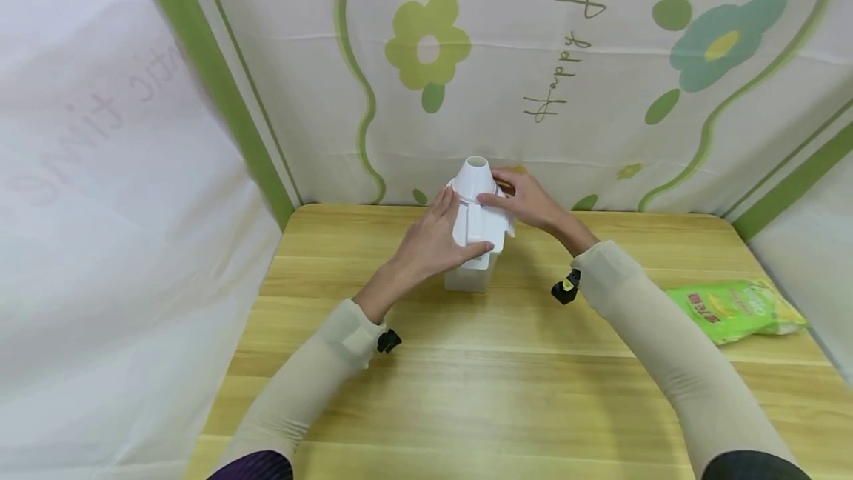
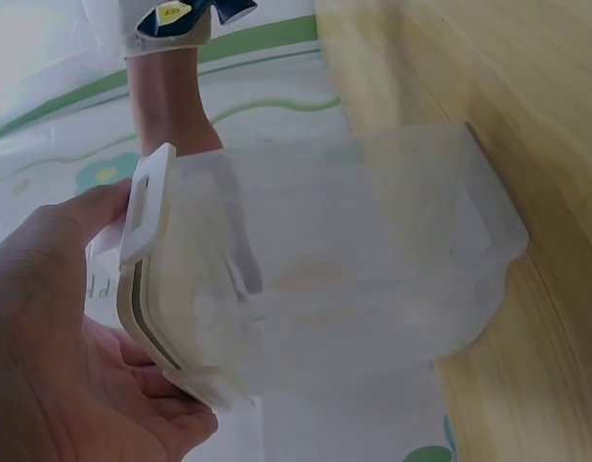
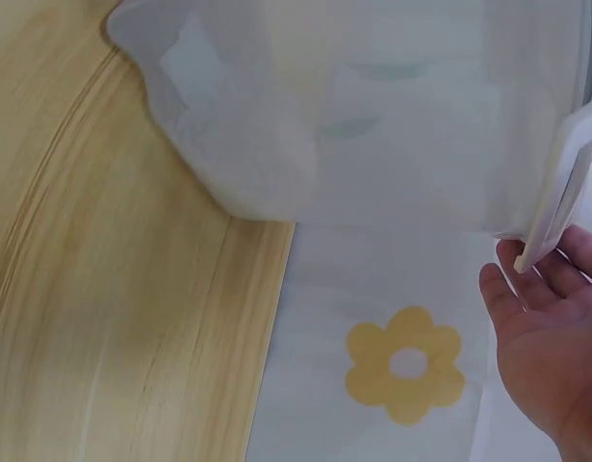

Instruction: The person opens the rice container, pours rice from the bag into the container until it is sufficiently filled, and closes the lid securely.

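A tall translucent plastic container stands upright near the table's back edge. Its white lid carries a cone-shaped white cap, open at the top. My left hand grips the lid from the left, thumb across the front and fingers along the side by the cone. In the left wrist view a white clip is by the thumb. My right hand holds the lid's right rear, thumb on top beside the cone. A white side clip slants outward from the body, over the curled right fingers.
The container stands on a wooden table. A green printed packet lies at the table's right, beside my right forearm. White fabric with flower prints hangs right behind the table, with more fabric at both sides.
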A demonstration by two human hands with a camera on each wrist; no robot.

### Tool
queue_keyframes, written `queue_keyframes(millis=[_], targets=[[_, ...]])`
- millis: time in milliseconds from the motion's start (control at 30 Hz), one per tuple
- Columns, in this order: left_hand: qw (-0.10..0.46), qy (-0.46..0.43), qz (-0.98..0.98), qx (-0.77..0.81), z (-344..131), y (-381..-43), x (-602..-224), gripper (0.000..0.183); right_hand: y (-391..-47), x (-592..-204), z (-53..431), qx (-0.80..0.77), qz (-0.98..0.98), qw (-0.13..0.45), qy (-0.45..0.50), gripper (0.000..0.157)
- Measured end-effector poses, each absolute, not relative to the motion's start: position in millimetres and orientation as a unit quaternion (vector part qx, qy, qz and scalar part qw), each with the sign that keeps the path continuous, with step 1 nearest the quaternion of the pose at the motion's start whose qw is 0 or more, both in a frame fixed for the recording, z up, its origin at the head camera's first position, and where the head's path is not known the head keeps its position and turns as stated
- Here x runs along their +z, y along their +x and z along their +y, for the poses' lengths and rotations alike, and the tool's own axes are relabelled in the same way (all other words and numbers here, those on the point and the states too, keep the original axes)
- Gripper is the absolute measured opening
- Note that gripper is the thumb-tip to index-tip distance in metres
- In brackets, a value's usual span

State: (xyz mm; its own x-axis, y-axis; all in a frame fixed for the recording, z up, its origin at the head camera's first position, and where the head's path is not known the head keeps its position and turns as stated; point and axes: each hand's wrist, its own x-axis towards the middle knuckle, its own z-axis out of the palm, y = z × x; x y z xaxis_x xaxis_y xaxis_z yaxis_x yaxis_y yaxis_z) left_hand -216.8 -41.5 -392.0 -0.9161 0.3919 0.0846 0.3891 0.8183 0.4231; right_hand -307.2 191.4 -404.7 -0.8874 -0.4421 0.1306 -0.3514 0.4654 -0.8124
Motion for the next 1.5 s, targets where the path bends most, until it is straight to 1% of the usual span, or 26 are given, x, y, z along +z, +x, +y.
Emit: queue_keyframes(millis=[233, 467, 700, 867, 1133, 1300, 1500], targets=[[0.021, 0.227, 0.936, 0.268, -54, -224, -394, 0.111, -300, -406, 199, -0.446, 0.867, 0.022, -0.221, 0.064], [0.043, 0.229, 0.925, 0.3, -71, -230, -393, 0.102, -294, -406, 207, -0.438, 0.872, -0.02, -0.218, 0.06], [0.021, 0.225, 0.913, 0.339, -86, -236, -393, 0.091, -283, -404, 211, -0.433, 0.872, -0.066, -0.216, 0.05], [0.017, 0.213, 0.904, 0.371, -95, -240, -395, 0.082, -273, -405, 214, -0.424, 0.874, -0.101, -0.216, 0.043], [0.015, 0.201, 0.888, 0.412, -104, -249, -395, 0.069, -254, -406, 216, -0.394, 0.88, -0.16, -0.209, 0.042], [0.02, 0.196, 0.871, 0.45, -108, -255, -395, 0.065, -242, -405, 214, -0.376, 0.883, -0.2, -0.197, 0.039], [0.013, 0.197, 0.865, 0.461, -113, -260, -398, 0.063, -228, -399, 213, -0.355, 0.892, -0.205, -0.19, 0.035]])
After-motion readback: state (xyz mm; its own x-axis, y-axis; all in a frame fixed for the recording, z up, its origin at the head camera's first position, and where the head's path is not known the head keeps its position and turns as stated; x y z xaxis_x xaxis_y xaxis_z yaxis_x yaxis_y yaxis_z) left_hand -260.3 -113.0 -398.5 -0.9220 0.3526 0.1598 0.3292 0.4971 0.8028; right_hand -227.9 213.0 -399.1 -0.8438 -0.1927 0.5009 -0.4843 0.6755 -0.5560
